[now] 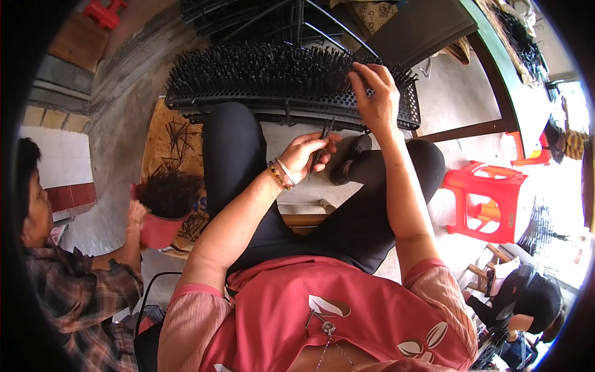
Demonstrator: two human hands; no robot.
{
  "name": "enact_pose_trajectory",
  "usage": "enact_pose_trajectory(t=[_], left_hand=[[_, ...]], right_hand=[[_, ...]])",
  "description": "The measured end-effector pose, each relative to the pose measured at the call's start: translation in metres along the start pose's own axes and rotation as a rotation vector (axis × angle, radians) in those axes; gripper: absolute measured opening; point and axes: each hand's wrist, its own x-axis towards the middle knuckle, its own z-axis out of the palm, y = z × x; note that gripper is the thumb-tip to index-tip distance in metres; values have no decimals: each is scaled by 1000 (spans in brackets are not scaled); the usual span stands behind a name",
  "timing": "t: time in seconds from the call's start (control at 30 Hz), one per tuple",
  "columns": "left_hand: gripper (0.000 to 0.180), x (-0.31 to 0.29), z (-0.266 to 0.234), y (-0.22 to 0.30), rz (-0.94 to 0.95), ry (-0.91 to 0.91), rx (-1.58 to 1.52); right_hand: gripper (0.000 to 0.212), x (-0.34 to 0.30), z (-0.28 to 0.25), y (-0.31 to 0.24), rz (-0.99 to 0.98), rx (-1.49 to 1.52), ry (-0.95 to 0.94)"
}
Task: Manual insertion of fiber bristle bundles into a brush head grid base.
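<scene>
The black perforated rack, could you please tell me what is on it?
Densely packed thin black pieces stand on the rack; they hide most of its surface, and the right hand covers another part.

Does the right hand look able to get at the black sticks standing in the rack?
Probably yes: the right hand is over the rack, fingertips close by the black sticks, with nothing visibly in between.
</scene>
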Motion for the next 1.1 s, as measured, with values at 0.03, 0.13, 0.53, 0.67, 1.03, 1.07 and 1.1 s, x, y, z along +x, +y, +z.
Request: enact_pose_trajectory(t=[0.03, 0.13, 0.53, 0.67, 1.03, 1.07, 1.1], left_hand=[[32, 0, 0, 1, 24, -2, -16], [33, -2, 5, 8, 123, -28, -46], [33, -4, 14, 4, 123, -27, 94], [32, -1, 7, 1, 103, -32, 161], [31, 3, 3, -4, 49, 13, 244], [31, 3, 2, -4, 49, 13, 244], [31, 2, 2, -4, 51, 10, 245]], right_hand=[[17, 0, -4, -1, 51, 98, -16], [20, -3, -24, -15, 375, 373, -433], [20, -13, -24, -20, 771, 907, -655], [20, -3, -33, -6, 748, 831, -439], [16, 1, -11, 6, 555, 653, -94], [16, 0, -10, 7, 530, 583, -109], [16, 0, -9, 7, 508, 557, -108]])
